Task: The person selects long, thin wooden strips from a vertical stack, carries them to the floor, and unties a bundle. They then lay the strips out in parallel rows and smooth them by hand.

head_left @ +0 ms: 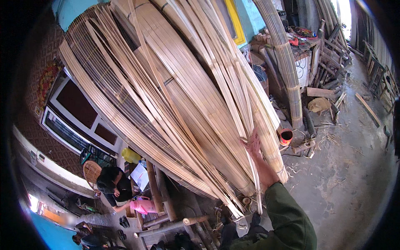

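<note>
Long, pale bamboo strips [200,96] lie in large bundles, some flat and some loose, slanting from the upper left toward my feet. My right hand [252,146], in a dark green sleeve, reaches up from the lower right. Its fingers close around a few narrow strips [255,179] near the bundle's right side; the strips' lower ends hang below the hand. Part of the grip is hidden by the hand itself. Under the loose strips at the left, a tied slatted bamboo mat [112,96] shows. My left hand is out of the picture.
A red tin [286,136] stands right of the bundles. A rolled bamboo mat [287,66] leans behind it, near stacked wood [329,62]. At the lower left, a seated person [110,183] is beside a pink jug [143,205] and bamboo poles [166,193]. Shavings litter the floor.
</note>
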### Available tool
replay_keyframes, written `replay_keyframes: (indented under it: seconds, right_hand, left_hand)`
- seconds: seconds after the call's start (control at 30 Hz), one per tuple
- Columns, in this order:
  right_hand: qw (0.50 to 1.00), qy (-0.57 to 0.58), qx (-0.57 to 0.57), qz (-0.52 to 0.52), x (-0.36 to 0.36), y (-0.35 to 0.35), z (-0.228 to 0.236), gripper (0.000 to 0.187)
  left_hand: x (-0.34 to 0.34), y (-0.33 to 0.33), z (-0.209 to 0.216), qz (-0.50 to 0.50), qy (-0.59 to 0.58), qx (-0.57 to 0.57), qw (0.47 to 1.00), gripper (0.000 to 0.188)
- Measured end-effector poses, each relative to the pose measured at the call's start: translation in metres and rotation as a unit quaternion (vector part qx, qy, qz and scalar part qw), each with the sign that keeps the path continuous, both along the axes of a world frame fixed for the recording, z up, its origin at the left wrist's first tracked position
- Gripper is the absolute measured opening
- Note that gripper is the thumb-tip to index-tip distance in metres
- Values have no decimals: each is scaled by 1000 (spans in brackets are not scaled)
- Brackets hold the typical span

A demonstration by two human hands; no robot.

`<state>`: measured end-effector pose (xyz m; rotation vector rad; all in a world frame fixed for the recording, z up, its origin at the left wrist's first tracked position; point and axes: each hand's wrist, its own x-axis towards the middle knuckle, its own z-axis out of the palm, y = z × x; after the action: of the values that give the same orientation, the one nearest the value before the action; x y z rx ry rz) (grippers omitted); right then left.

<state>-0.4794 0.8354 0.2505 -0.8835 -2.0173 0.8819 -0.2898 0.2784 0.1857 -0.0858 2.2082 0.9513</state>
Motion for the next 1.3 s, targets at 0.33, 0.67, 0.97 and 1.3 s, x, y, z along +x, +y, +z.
replay_keyframes:
  seconds: [0.33, 0.67, 0.97, 1.3]
  right_hand:
    - [993, -47, -100, 44, -10, 27, -33, 88]
    - [961, 35, -201, 186, 45, 11, -11, 50]
    - [904, -180, -264, 283, 110, 35, 112, 60]
    - [906, -106, -188, 364, 134, 38, 177, 90]
  left_hand:
    - [-39, 3, 3, -13, -4, -13, 1000, 30]
    - [-28, -31, -32, -51, -9, 7, 999, 27]
    - [-25, -48, -59, -123, -4, 26, 992, 24]
    - [-152, 151, 64, -228, 279, 184, 915, 30]
